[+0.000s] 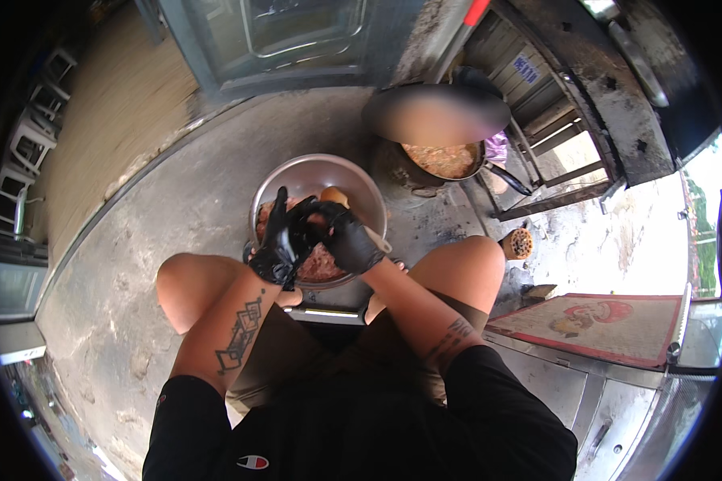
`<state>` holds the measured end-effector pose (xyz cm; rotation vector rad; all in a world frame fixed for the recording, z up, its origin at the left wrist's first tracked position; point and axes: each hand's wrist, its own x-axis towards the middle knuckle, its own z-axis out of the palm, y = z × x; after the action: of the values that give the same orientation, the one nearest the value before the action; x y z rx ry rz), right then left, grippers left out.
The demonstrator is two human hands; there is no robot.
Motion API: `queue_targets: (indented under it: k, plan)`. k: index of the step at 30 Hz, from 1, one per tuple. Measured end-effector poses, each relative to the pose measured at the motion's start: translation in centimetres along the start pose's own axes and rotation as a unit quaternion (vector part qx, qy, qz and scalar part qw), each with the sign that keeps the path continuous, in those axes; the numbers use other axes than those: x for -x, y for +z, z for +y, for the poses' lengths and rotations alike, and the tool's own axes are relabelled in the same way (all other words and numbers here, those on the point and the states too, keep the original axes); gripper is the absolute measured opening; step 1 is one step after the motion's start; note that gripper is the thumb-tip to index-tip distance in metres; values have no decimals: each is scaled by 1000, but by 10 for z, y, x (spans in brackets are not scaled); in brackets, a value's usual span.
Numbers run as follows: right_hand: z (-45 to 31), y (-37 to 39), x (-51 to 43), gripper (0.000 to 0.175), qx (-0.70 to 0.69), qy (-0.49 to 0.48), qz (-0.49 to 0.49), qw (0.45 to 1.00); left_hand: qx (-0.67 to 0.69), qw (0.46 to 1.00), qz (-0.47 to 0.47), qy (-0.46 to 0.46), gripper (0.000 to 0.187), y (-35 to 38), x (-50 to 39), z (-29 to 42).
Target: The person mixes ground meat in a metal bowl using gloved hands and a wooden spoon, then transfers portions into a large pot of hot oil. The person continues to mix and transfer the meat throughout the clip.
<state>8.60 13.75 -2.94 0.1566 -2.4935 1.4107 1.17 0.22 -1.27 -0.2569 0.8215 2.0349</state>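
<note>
My left hand (283, 240) and my right hand (350, 239), both in black gloves, are together over a wide metal bowl (370, 180) on the floor between my knees. A small lump of minced meat (316, 220) shows between the fingers; which hand bears it I cannot tell. More raw minced meat (320, 264) lies in the bowl below. A yellowish-brown piece (334, 196), its kind unclear, rests inside the bowl beyond my hands. The pale handle of a utensil (378, 239) sticks out over the right rim, beside my right wrist.
Beyond the bowl to the right, a pan with a black handle (442, 161) holds food in liquid on a stove. A blurred area covers part of a person in purple (497, 148) behind it. A perforated charcoal briquette (519, 243) stands near my right knee; a metal cabinet (547, 379) is at the right.
</note>
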Motion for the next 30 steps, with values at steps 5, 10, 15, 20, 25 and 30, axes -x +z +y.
queue_targets:
  k: [5,10,15,20,25,30]
  plan:
    - [-5,8,-2,33,-302,99,61,946,139,984,-103,-45,51,-22,-11,3]
    - [-5,-7,0,32,43,-51,11,998,-140,963,-179,144,50,-51,-17,2]
    - [-9,-8,3,29,-120,25,-32,992,-33,974,-211,74,47,-32,-3,-8]
    - [-15,-4,2,34,70,-27,-24,997,-36,978,-190,84,44,-25,4,-8]
    - [-13,-1,1,35,71,-37,-7,997,-39,978,-182,92,41,-23,11,-3]
    - [4,3,3,43,-45,26,46,998,-45,977,-185,97,39,-20,12,-3]
